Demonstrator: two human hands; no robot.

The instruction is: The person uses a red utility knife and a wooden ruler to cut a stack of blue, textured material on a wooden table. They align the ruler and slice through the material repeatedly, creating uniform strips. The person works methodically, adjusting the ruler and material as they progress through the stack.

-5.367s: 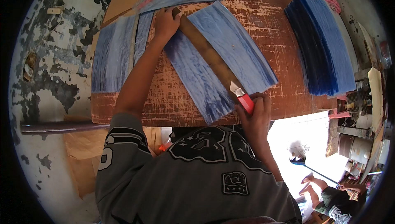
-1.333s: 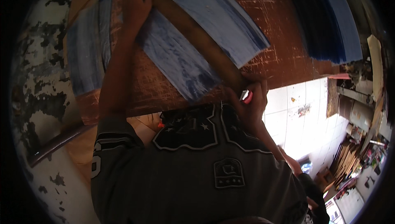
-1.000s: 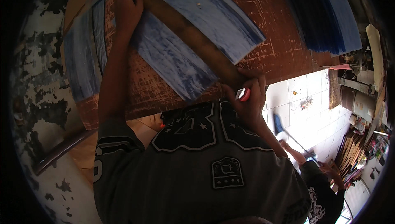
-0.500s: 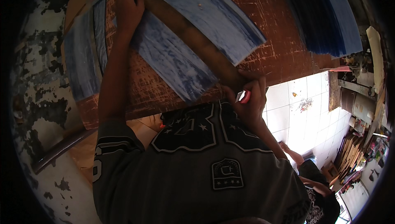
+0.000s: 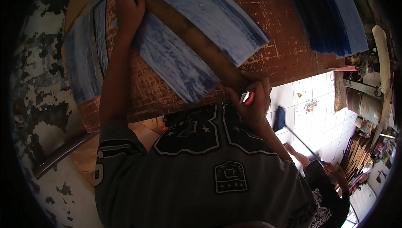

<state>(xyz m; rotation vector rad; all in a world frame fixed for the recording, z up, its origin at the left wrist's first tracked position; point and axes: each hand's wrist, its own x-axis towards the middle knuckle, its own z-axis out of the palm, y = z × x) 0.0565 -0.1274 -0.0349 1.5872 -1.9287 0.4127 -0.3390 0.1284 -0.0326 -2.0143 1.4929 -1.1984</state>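
right hand point(image 5: 257, 103): is clamping a red cutter point(image 5: 250, 98) at the near end of a brown strip point(image 5: 188, 34)
left hand point(image 5: 129, 11): is touching its far end, pinch unclear
strip: is lying across blue sheeting point(image 5: 217, 16)

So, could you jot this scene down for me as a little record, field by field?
Left hand: on the far end of the strip
Right hand: at its near end, holding a red cutter
Strip: brown, slanting across blue sheeting
Table: brown, scratched
Table's right side: blue stack
Background: another person holding a broom
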